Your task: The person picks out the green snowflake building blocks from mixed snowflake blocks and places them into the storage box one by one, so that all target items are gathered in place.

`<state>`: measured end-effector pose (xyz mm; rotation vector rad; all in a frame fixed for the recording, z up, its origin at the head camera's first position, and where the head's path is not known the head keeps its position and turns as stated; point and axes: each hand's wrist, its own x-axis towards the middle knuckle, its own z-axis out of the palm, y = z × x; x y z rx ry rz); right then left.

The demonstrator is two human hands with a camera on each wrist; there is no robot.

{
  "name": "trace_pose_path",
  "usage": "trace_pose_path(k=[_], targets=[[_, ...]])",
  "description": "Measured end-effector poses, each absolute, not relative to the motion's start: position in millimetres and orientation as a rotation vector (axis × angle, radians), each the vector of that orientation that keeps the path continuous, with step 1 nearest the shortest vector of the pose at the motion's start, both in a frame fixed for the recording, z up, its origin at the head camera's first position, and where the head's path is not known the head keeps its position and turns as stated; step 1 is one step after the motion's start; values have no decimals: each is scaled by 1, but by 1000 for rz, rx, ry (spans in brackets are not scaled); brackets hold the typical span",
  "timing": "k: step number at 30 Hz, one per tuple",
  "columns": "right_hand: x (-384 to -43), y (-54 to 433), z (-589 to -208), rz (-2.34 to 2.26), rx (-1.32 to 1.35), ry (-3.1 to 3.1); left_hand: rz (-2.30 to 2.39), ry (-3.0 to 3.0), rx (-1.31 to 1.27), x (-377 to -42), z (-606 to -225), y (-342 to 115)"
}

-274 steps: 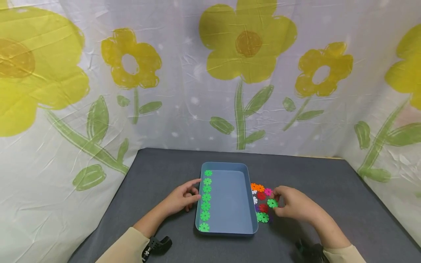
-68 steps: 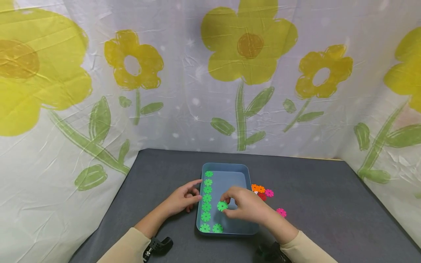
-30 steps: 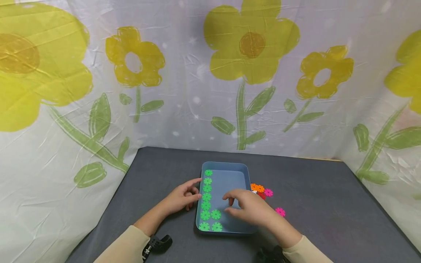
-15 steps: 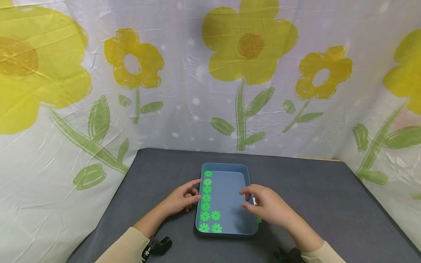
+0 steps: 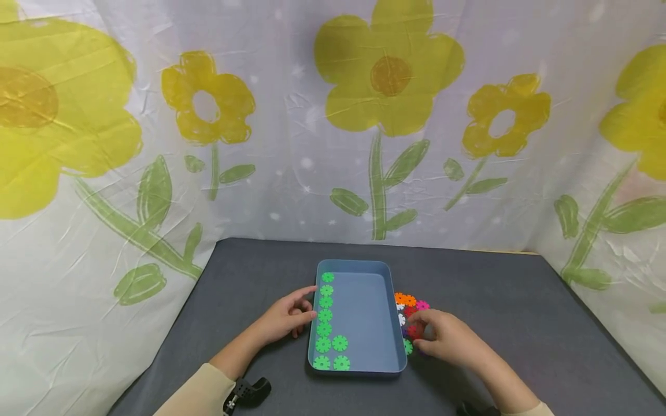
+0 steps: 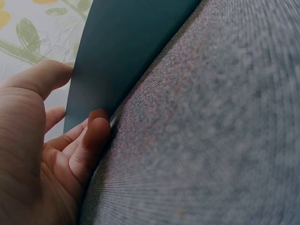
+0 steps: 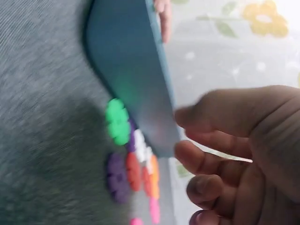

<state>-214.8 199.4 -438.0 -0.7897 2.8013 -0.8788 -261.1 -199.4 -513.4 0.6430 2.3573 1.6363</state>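
A blue-grey tray lies on the dark cloth. Inside it, flower-shaped notched plastic discs in green run down the left side, and two more green discs form the start of a second column at the near end. My left hand touches the tray's left wall with relaxed fingers. My right hand hovers over loose discs beside the tray's right wall, thumb and fingers apart with nothing between them. A green disc and a purple disc lie below it in the right wrist view.
Loose orange discs, a pink disc, a red disc and a white disc lie along the tray's right wall, partly overlapping. A flower-printed curtain stands behind the table.
A pinched green disc was set down in the tray, second in the new column. My right hand then moved right, out over the loose discs. My left hand stayed put.
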Motion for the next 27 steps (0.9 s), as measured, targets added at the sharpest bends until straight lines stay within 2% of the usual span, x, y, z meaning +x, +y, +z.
trace_pose_path(k=[9, 16, 27], targets=[[-224, 200, -465, -754, -880, 2767, 1643, 2343, 625, -261, -515, -200], [-225, 199, -472, -769, -891, 2798, 1646, 2346, 651, -261, -513, -198], [-225, 202, -475, -469, -1073, 2934, 1650, 2356, 624, -259, -512, -197]])
